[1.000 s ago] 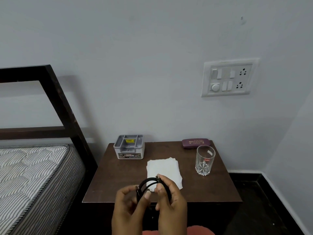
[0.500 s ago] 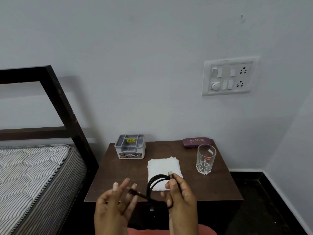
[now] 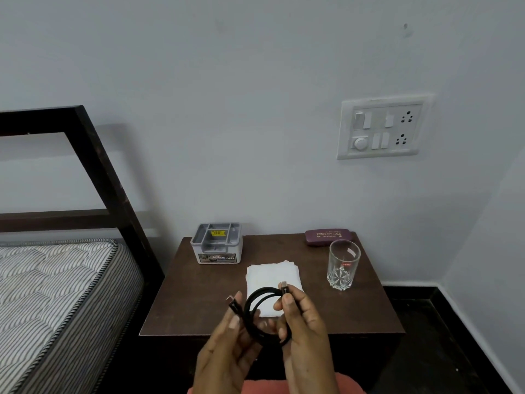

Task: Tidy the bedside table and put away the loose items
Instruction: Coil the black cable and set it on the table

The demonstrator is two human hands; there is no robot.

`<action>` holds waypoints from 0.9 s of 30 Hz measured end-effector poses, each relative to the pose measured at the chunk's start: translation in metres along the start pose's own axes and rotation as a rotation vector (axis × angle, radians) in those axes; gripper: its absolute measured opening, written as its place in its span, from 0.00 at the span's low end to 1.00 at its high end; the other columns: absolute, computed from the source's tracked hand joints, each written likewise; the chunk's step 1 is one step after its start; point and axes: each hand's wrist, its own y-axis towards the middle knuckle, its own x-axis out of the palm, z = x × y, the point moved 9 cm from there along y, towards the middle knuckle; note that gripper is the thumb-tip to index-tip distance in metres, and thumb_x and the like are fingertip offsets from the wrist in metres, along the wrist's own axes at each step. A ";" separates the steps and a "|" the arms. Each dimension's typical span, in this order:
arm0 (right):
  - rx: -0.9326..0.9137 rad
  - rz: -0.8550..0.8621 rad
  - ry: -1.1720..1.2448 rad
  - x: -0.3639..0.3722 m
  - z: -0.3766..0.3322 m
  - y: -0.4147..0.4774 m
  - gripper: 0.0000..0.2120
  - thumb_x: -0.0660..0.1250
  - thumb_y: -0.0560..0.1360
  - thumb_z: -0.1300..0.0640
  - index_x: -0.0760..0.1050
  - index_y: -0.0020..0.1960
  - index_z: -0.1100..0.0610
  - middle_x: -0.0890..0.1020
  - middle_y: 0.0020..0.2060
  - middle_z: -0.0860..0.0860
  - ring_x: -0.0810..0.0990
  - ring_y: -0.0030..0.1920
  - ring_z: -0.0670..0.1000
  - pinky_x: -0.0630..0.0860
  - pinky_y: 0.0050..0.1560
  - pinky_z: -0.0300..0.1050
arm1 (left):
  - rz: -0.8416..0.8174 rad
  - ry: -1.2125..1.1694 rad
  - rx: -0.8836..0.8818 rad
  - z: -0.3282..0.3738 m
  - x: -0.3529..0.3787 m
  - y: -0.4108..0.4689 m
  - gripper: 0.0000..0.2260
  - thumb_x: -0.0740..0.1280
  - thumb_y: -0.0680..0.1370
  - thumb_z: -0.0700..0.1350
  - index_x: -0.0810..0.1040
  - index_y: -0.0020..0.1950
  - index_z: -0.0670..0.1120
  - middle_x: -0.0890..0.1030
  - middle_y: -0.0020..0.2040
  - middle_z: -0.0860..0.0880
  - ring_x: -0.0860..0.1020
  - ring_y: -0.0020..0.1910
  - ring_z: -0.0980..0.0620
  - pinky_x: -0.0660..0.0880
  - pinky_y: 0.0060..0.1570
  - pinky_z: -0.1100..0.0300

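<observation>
A black charging cable (image 3: 257, 304) is coiled into a loop above the front edge of the brown bedside table (image 3: 199, 302). My right hand (image 3: 305, 334) pinches one plug end at the top of the loop. My left hand (image 3: 227, 345) holds the other plug end at the loop's left side. On the table lie a folded white cloth (image 3: 272, 275), a grey organiser box (image 3: 217, 243) at the back left, an empty drinking glass (image 3: 342, 264) at the right and a maroon spectacle case (image 3: 328, 236) against the wall.
A bed with a striped mattress (image 3: 56, 297) and dark wooden headboard (image 3: 99, 172) stands to the left of the table. A white switch and socket panel (image 3: 382, 127) is on the wall above. Dark floor (image 3: 443, 351) lies to the right, beside a side wall.
My left hand, which had come off the cable with fingers spread, has closed back onto the loose plug end. The coil stays in my right hand, a little higher.
</observation>
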 end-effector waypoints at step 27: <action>0.220 -0.055 0.064 -0.009 0.004 0.001 0.05 0.64 0.74 0.66 0.78 0.42 0.60 0.81 0.30 0.53 0.79 0.28 0.47 0.77 0.27 0.39 | -0.101 0.007 0.034 0.013 0.010 0.003 0.11 0.64 0.71 0.42 0.86 0.45 0.47 0.79 0.29 0.48 0.84 0.34 0.47 0.80 0.31 0.61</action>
